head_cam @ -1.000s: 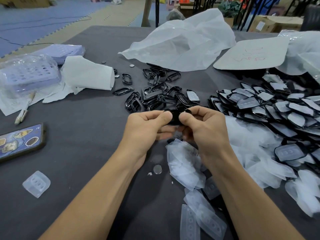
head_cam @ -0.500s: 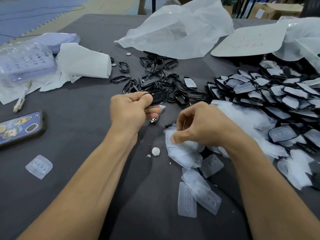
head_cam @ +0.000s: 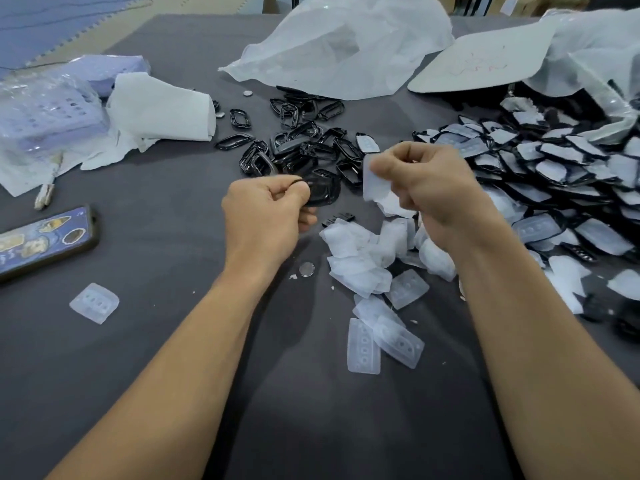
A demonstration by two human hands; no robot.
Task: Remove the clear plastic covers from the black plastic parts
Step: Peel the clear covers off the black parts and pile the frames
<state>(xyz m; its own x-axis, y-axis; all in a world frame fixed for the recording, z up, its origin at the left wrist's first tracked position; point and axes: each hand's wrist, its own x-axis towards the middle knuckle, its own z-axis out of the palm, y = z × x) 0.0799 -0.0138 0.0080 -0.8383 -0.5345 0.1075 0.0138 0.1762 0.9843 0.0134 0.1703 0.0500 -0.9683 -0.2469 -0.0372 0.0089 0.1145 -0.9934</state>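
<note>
Two bare forearms reach out over a table [head_cam: 329, 427] draped in dark grey cloth. Nearest the person, loose clear covers [head_cam: 363, 346] lie flat between the arms. One stray cover [head_cam: 94, 302] sits alone well to the left, and a small round metal disc [head_cam: 307, 269] lies just below the left wrist. Beside the right forearm is a heap of empty clear covers [head_cam: 360, 265].

Above that heap the left hand [head_cam: 266, 216] curls shut, thumb and fingers pinching the edge of a black part [head_cam: 323, 192] that juts to its right. The right hand [head_cam: 429, 188] is raised slightly higher, its fingers closed on a clear plastic cover [head_cam: 375, 183] that hangs from its fingertips. Cover and black part are close together but apart.

At the left edge lies a phone [head_cam: 45, 240] in a patterned case. Beyond the hands is a scatter of bare black parts [head_cam: 298, 147], and to the right a large heap of black parts with covers on [head_cam: 554, 168]. Farther left sits crumpled white paper [head_cam: 162, 112], next to a lilac basket [head_cam: 48, 112] wrapped in clear film. At the far side rest a big white plastic bag [head_cam: 346, 50] and a flat pale board [head_cam: 485, 60].
</note>
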